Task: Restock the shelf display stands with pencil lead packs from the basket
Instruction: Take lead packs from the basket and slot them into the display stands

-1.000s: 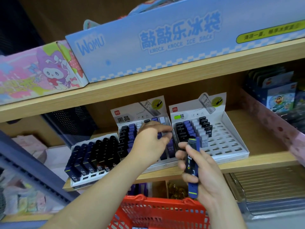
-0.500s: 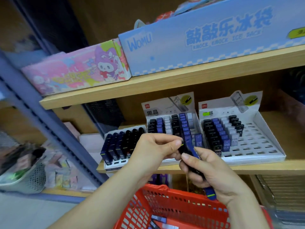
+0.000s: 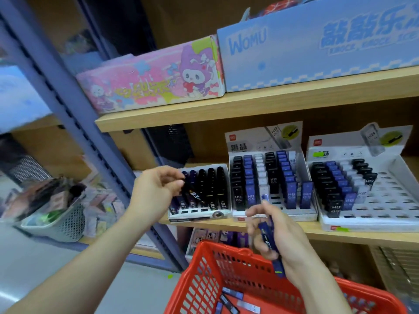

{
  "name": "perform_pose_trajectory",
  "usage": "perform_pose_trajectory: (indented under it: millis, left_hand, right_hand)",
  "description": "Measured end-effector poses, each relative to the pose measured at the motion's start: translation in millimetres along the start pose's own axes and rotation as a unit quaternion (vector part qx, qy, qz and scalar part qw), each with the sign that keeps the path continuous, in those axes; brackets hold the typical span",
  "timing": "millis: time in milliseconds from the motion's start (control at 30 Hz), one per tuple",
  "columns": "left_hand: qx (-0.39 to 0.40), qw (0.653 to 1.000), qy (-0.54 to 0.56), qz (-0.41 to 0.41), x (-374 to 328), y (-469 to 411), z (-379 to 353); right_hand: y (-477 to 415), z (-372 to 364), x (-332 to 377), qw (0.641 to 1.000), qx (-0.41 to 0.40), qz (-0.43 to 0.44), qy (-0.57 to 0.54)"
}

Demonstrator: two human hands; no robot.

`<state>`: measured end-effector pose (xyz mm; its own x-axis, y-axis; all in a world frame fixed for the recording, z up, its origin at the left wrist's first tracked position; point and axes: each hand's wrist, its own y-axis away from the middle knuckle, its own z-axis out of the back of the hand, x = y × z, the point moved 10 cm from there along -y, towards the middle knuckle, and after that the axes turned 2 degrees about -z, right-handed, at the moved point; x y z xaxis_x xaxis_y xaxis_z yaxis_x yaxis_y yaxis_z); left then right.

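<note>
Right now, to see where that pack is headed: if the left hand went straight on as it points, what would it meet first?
Likely the dark packs in the left stand: the left hand pinches a black pack just before them, though depth is unclear.

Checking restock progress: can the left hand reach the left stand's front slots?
Probably yes: the left hand, pinching a black pack, hovers at the left stand; its front slots look empty, and the right hand, gripping blue packs, sits clear.

Slotted lead packs (image 3: 249, 177) partly fill white stands (image 3: 385, 223); others lie in red basket (image 3: 204, 279).
</note>
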<state>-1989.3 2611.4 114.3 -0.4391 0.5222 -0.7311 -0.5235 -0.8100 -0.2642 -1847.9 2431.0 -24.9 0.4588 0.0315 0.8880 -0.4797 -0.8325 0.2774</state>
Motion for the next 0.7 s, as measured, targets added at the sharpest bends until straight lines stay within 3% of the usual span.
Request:
perform_pose_trajectory:
  millis: [267,700]
  left_hand:
    - [0.018,0.993,-0.108,-0.035,19,-1,-31]
    - [0.059,0.982,-0.171,-0.06,19,-2,-60]
  right_hand:
    - [-5,-11,-6,0.988,0.044,0.013,-0.149]
    - [6,-13,8,0.998,0.014,0.037,-0.053]
